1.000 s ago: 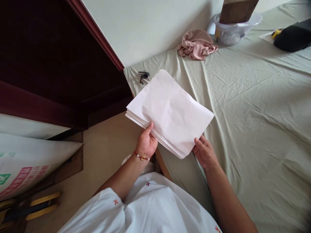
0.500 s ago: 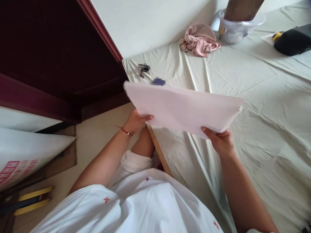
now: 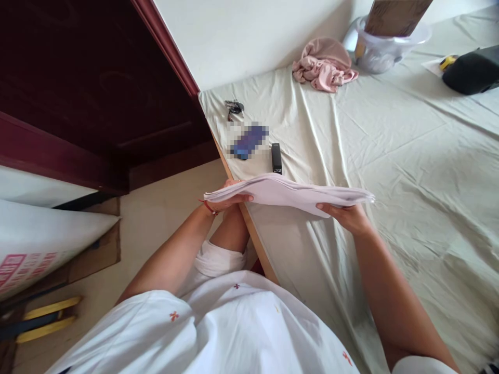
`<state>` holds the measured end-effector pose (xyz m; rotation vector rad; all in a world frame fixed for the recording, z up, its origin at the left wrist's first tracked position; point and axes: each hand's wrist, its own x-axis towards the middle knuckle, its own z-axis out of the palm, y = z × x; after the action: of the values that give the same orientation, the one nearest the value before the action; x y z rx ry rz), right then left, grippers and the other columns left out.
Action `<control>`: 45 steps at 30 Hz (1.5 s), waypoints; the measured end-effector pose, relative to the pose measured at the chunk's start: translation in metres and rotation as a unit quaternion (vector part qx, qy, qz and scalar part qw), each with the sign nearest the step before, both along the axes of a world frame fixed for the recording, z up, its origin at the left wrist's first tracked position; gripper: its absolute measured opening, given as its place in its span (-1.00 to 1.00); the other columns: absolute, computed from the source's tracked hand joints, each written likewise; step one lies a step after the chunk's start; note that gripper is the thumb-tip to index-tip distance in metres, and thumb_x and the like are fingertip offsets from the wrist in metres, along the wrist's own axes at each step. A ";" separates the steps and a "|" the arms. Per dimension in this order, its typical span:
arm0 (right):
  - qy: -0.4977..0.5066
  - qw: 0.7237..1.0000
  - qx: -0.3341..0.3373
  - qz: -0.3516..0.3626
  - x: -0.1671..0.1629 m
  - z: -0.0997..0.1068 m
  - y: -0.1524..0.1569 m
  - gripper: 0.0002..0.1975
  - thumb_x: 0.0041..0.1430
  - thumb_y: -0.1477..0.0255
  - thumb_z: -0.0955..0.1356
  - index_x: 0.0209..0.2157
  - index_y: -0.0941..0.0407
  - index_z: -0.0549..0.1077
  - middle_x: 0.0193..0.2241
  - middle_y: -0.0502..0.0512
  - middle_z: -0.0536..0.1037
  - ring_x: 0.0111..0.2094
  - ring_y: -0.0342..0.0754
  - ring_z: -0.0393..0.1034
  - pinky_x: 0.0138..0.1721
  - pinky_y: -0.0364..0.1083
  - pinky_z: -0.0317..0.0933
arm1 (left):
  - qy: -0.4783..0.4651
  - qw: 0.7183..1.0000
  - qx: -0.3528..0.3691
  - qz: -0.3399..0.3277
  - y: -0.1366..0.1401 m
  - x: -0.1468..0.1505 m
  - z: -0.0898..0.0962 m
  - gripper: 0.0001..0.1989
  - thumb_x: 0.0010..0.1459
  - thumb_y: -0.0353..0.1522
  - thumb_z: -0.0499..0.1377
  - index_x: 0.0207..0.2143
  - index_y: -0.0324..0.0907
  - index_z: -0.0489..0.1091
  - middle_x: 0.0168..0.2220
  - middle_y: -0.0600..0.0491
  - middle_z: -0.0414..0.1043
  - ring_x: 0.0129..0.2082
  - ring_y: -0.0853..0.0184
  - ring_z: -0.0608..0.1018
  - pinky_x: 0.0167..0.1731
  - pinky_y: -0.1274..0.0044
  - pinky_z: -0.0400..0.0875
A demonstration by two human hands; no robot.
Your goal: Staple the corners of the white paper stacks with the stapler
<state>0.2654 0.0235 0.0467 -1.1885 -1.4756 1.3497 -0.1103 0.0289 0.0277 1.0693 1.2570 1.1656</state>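
A stack of white paper (image 3: pixel 284 195) spans the space between my hands, tilted so that its layered far edge shows. My left hand (image 3: pixel 232 197), with a red string bracelet at the wrist, is closed on the left end, its thumb on the near face. At the right end my right hand (image 3: pixel 345 214) grips the sheets the same way; most of its fingers are hidden behind them. Just beyond the paper lie a small black phone-like device (image 3: pixel 276 158) and a blurred-out blue object (image 3: pixel 249 142).
A pale cloth (image 3: pixel 409 234) covers the table, whose wooden edge (image 3: pixel 259 244) runs by my leg. Toward the wall sit keys (image 3: pixel 234 107), a crumpled pink cloth (image 3: pixel 325 65), a clear plastic tub (image 3: pixel 380 52) and a black case (image 3: pixel 473 71). A white sack (image 3: pixel 50 244) stands at left.
Both hands have tipped the paper stack toward me and lowered its far edge, so it looks narrower. The black device and more of the blue object have come into view behind it.
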 end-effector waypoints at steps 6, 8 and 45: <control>0.047 0.999 -0.010 -0.020 0.000 -0.006 0.004 -0.39 -0.22 0.27 0.69 -0.05 0.04 0.64 -0.09 0.11 0.71 -0.03 0.14 0.59 0.05 0.17 0.52 | -0.030 0.998 -0.046 -0.031 -0.003 -0.006 -0.001 -0.40 -0.49 -0.48 0.61 -0.24 -0.21 0.67 -0.17 -0.11 0.70 -0.20 0.17 0.66 -0.11 0.37 0.64; 0.032 0.999 -0.034 -0.008 0.001 -0.008 0.006 -0.38 -0.23 0.27 0.70 -0.06 0.05 0.64 -0.09 0.12 0.71 -0.03 0.15 0.59 0.04 0.18 0.52 | 0.005 0.997 -0.061 -0.039 -0.006 -0.007 -0.002 -0.38 -0.51 -0.45 0.61 -0.22 -0.22 0.67 -0.16 -0.12 0.70 -0.19 0.15 0.65 -0.11 0.34 0.63; 0.002 0.994 -0.023 -0.108 0.034 -0.013 -0.022 -0.55 -0.14 0.26 0.67 -0.17 0.03 0.67 -0.13 0.09 0.72 -0.08 0.11 0.59 0.08 0.17 0.49 | 0.187 0.940 0.056 -0.279 0.005 0.024 0.008 -0.61 0.08 -0.03 0.37 -0.40 -0.19 0.54 -0.41 0.06 0.54 -0.38 0.33 0.51 -0.30 0.50 0.45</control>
<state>0.2998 0.0018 0.0338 -1.3319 -1.2781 1.2429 -0.0861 0.0341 0.0357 1.6595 1.0642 0.6161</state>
